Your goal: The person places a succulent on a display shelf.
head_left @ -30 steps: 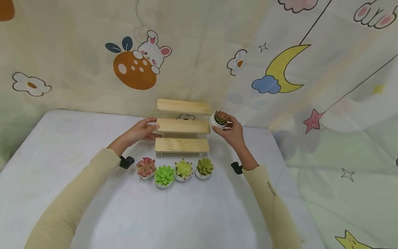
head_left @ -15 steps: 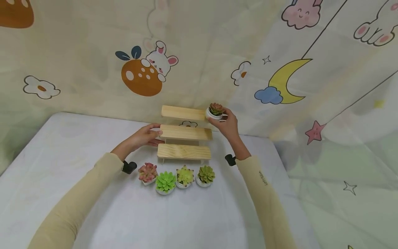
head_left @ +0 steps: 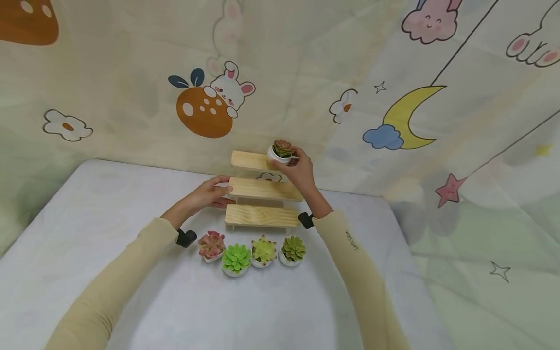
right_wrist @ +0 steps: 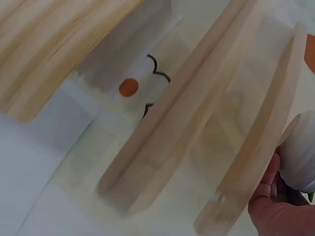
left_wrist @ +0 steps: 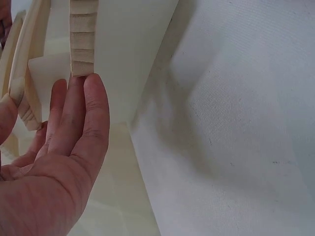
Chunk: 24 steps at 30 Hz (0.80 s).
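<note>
In the head view a three-tier wooden shelf stand (head_left: pixel 262 216) stands near the table's back edge. My left hand (head_left: pixel 205 194) holds its left side, thumb on the middle board's end; in the left wrist view several fingertips touch a board's end. My right hand (head_left: pixel 299 170) grips a white pot with a reddish-green succulent (head_left: pixel 282 149) over the top board's middle. In the right wrist view the white pot (right_wrist: pixel 301 152) is beside the top board; whether it touches is unclear. In front sit a pink succulent (head_left: pixel 212 245), a bright green one (head_left: pixel 236 259), a yellow-green one (head_left: pixel 264 250) and a darker green one (head_left: pixel 293 249).
A white cloth covers the table (head_left: pixel 210 311). A printed fabric backdrop (head_left: pixel 297 73) hangs close behind the stand. The middle board (head_left: pixel 267 188) and lowest board bear no pots.
My right hand has carried the potted succulent left, from beside the stand to above the top board. My left hand has stayed on the stand. The head view has shifted slightly.
</note>
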Each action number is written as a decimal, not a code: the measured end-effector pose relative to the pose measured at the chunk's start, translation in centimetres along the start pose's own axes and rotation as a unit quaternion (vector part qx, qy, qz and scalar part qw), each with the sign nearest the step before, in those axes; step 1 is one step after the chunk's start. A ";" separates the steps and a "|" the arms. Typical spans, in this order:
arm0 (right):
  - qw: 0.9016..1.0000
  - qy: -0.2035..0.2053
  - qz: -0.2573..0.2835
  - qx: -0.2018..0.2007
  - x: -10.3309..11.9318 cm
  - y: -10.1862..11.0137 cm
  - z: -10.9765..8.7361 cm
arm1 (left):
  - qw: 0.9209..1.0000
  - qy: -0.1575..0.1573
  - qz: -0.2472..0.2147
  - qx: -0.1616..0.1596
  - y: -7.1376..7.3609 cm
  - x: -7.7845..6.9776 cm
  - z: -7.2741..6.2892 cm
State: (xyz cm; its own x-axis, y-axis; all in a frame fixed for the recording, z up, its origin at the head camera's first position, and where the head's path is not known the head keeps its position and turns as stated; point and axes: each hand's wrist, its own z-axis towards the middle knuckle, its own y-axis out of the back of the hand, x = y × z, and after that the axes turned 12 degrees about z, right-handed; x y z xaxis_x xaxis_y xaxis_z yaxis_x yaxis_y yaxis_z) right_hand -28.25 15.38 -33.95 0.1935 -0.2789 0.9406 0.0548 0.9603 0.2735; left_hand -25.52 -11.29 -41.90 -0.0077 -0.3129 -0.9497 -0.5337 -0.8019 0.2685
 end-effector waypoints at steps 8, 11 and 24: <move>0.998 0.031 -0.006 0.057 1.4 -3.9 0.8 | 1.000 0.007 -0.007 -0.005 -0.1 0.1 0.0; 0.997 0.029 -0.007 0.073 2.0 -5.0 1.0 | 1.000 0.009 -0.009 -0.009 -0.1 0.0 -0.1; 0.995 0.029 -0.042 0.089 2.0 -6.9 1.2 | 1.000 0.009 -0.017 -0.014 -0.3 0.0 -0.4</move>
State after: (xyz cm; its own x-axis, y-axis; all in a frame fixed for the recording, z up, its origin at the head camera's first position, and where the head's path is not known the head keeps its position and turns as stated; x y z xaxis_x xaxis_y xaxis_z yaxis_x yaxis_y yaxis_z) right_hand -29.39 8.22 -33.67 0.2511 -0.3534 0.9011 -0.1006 0.9164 0.3875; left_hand -25.02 -11.25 -41.89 0.0241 -0.2944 -0.9554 -0.5101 -0.8255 0.2415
